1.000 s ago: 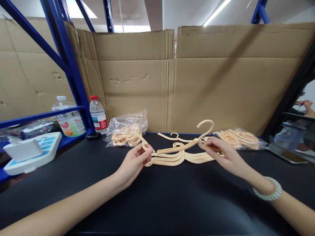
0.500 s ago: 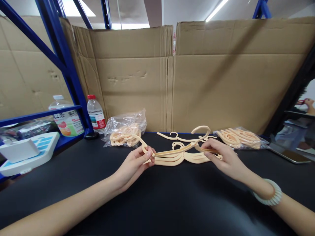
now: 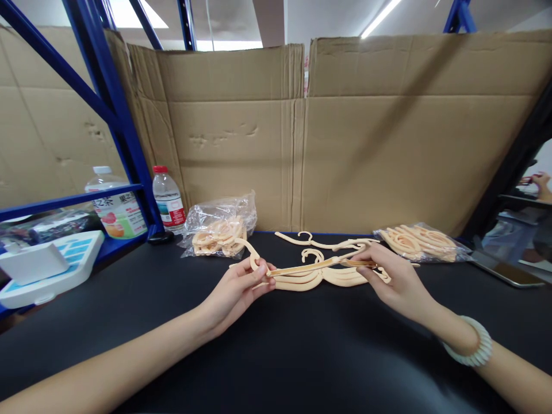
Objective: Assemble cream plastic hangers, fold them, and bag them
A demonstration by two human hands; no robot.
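Observation:
My left hand (image 3: 238, 290) pinches the left end of a beige plastic hanger (image 3: 310, 267), and my right hand (image 3: 393, 282) grips its right end. The hanger lies almost flat, just above a small stack of like hangers (image 3: 314, 280) on the black table (image 3: 276, 351). One more hanger (image 3: 317, 243) lies flat behind the stack. My right wrist wears a pale bead bracelet (image 3: 474, 348).
Two clear bags of hangers sit at the back: one left (image 3: 219, 227), one right (image 3: 420, 241). A water bottle (image 3: 168, 201) stands by the blue rack post (image 3: 123, 135). Cardboard sheets (image 3: 345, 144) wall off the rear. A phone (image 3: 504, 273) lies far right; a white device (image 3: 47, 264) far left.
The hanger in both hands has tipped down from a raised tilt, hook up, to nearly flat over the stack. Both hands stayed at its ends.

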